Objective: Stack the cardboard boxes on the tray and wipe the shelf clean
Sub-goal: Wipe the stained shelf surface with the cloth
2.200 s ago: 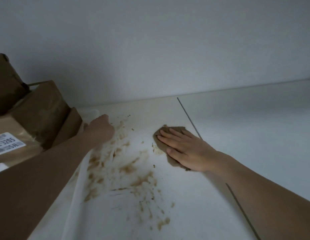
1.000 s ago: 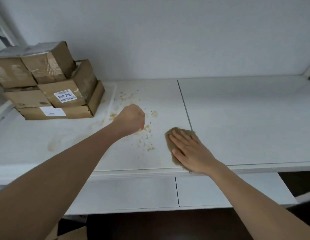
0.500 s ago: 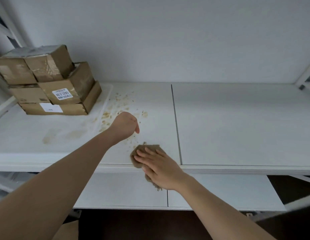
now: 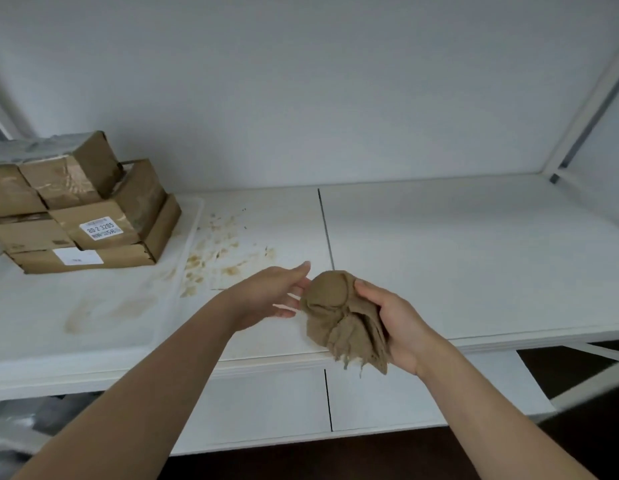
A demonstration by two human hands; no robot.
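Head view: right hand grasps bunched cloth above shelf front edge; left hand released, fingertips touching it.

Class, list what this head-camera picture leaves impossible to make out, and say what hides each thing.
- Left boxes of the cardboard stack: cut off by the frame's left edge.
- White label on the bottom box: print too small.
- Right hand fingers: hidden behind the bunched cloth.

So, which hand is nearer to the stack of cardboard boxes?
Left. The left hand is open between the cloth and the stack of cardboard boxes, though well apart from the stack. The right hand grips the cloth farther right.
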